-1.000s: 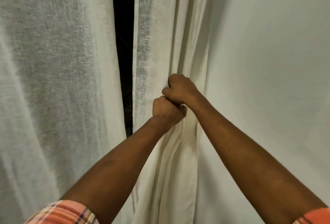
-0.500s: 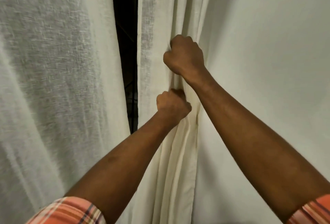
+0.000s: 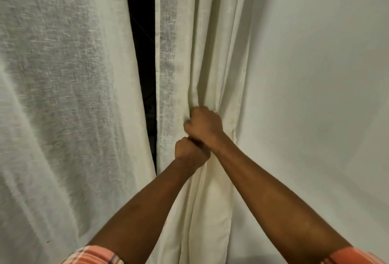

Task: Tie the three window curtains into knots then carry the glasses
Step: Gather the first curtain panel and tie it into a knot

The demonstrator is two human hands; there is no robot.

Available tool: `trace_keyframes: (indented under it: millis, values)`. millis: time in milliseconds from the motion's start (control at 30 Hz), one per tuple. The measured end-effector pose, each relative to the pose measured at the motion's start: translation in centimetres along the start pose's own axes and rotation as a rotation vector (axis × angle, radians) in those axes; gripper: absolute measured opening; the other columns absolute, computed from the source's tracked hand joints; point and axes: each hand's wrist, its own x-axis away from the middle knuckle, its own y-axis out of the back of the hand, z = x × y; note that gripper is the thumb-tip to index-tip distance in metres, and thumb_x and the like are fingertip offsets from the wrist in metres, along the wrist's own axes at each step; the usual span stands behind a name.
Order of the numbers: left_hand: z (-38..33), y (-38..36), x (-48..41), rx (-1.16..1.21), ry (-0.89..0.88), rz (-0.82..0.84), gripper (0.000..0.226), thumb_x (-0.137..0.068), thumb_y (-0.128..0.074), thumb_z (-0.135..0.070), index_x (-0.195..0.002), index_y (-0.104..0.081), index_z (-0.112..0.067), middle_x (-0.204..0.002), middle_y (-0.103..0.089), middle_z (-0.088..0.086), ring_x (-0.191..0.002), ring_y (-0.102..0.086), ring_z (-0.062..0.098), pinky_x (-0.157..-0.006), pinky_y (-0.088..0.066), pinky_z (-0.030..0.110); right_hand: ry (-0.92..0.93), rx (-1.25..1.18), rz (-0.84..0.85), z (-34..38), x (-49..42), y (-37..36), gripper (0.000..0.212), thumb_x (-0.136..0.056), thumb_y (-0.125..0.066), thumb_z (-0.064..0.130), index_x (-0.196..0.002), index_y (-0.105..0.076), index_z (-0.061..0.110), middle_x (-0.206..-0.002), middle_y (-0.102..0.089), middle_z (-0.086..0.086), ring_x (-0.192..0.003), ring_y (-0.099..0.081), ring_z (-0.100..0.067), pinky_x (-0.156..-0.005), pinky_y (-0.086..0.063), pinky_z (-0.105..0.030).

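The big thin white see-through curtain [image 3: 63, 95] fills the left side & hangs loose w/ soft folds. The smooth pale wall [image 3: 315, 74] takes up the right side. Between them, in the middle, hangs the cream cloth curtain w/ long folds [image 3: 210, 42]. Its left edge is thin & see-through, and the rest is thicker and bunched up. It hangs just beside the wall and runs from the top of the view to the bottom.

Two bare arms reach up from the bottom corners & meet at this middle curtain. A dark gap [image 3: 141, 53] shows between the two curtains, narrow & tall. Orange plaid sleeves [image 3: 94, 256] peek in at the bottom edge, one on each arm.

The right grip [image 3: 203, 124] is a tight fist w/ its fingers curled round a bunch of the cream folds. The left grip [image 3: 190, 154] sits right under it, touching it, also closed tight on the same bunch. The cloth pulls in narrow where both grips squeeze it.
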Motion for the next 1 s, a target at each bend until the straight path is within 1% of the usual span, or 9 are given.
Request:
trace_keyframes:
  millis: [133, 233, 333, 500, 600, 700, 833, 900, 1000]
  values:
    - [0.1, 1.0, -0.3, -0.119, -0.045, 0.004, 0.029, -0.09, -0.047, -0.033, -0.097, -0.06, -0.008, -0.1, -0.063, 0.008, -0.089, -0.062, 0.028, -0.069, -0.04, 0.029, 0.016, -0.072, -0.36, 1.3, -2.3, 2.8, 0.025, -0.086, -0.052, 0.033, -0.084, -0.064, 0.011, -0.077, -0.056, 0.001, -0.069, -0.048, -0.016, -0.062, -0.035, -0.028]
    - [0.2, 0.5, -0.3, -0.119, -0.062, -0.003, 0.026, -0.089, -0.048, -0.032, -0.083, -0.057, -0.008, -0.092, -0.062, 0.009, -0.082, -0.062, 0.028, -0.065, -0.037, 0.029, 0.037, -0.075, -0.447, 1.9, -3.6, 4.2, 0.024, -0.085, -0.052, 0.032, -0.076, -0.061, 0.011, -0.073, -0.055, 0.003, -0.069, -0.047, -0.015, -0.058, -0.031, -0.027]
    - [0.5, -0.4, -0.1, -0.1, -0.07, 0.024, 0.029, -0.089, -0.048, -0.035, -0.084, -0.059, -0.009, -0.09, -0.064, 0.008, -0.08, -0.063, 0.027, -0.065, -0.039, 0.028, 0.034, 0.031, -0.306, 1.6, -3.1, 2.5, 0.017, -0.085, -0.052, 0.02, -0.071, -0.051, 0.012, -0.066, -0.045, 0.005, -0.064, -0.047, -0.019, -0.056, -0.03, -0.027]
    - [2.6, -4.1, 1.4, -0.037, 0.017, 0.176, 0.035, -0.094, -0.043, -0.039, -0.107, -0.06, -0.011, -0.104, -0.068, 0.007, -0.096, -0.064, 0.025, -0.08, -0.045, 0.031, 0.002, 0.11, 0.064, -0.5, 1.5, -4.7, 0.008, -0.087, -0.054, 0.014, -0.081, -0.055, 0.011, -0.087, -0.066, -0.009, -0.079, -0.064, -0.028, -0.064, -0.041, -0.031]
    - [3.7, -5.6, 2.9, 0.013, 0.089, 0.27, 0.038, -0.096, -0.043, -0.043, -0.114, -0.059, -0.013, -0.115, -0.065, 0.006, -0.109, -0.06, 0.023, -0.093, -0.044, 0.031, -0.032, 0.056, 0.191, -1.3, 4.3, -7.9, 0.018, -0.091, -0.051, 0.019, -0.09, -0.062, 0.005, -0.095, -0.067, -0.013, -0.087, -0.064, -0.031, -0.072, -0.046, -0.034]
    - [3.5, -6.1, 3.9, -0.041, 0.042, 0.159, 0.034, -0.095, -0.044, -0.042, -0.11, -0.059, -0.015, -0.109, -0.066, 0.004, -0.102, -0.062, 0.021, -0.087, -0.045, 0.031, -0.045, 0.004, 0.182, -1.8, 4.9, -8.3, 0.023, -0.094, -0.05, 0.024, -0.094, -0.063, 0.004, -0.097, -0.066, -0.013, -0.089, -0.063, -0.031, -0.074, -0.045, -0.035]
    - [2.9, -6.1, 4.5, 0.015, -0.029, -0.187, 0.026, -0.066, -0.075, -0.033, -0.079, -0.065, -0.012, -0.074, -0.065, 0.006, -0.072, -0.066, 0.026, -0.055, -0.054, 0.034, -0.057, -0.07, 0.092, -2.0, 3.9, -6.7, 0.023, -0.089, -0.058, 0.03, -0.093, -0.069, 0.011, -0.092, -0.07, -0.009, -0.086, -0.066, -0.028, -0.066, -0.044, -0.031]
    - [2.6, -5.7, 4.1, 0.068, -0.097, -0.254, 0.038, -0.074, -0.065, -0.039, -0.099, -0.064, -0.011, -0.095, -0.067, 0.014, -0.092, -0.065, 0.033, -0.069, -0.056, 0.043, -0.04, -0.029, 0.003, -1.5, 3.0, -5.5, 0.026, -0.085, -0.058, 0.029, -0.101, -0.07, 0.013, -0.098, -0.07, -0.008, -0.09, -0.065, -0.028, -0.067, -0.046, -0.03]
    - [1.9, -3.9, 1.7, 0.048, -0.148, -0.273, 0.052, -0.087, -0.04, -0.051, -0.123, -0.051, -0.015, -0.119, -0.061, 0.012, -0.115, -0.054, 0.03, -0.089, -0.047, 0.046, 0.034, 0.06, -0.167, -0.8, 1.0, -3.2, 0.043, -0.085, -0.056, 0.036, -0.124, -0.062, 0.019, -0.117, -0.062, -0.008, -0.108, -0.057, -0.027, -0.076, -0.049, -0.036]
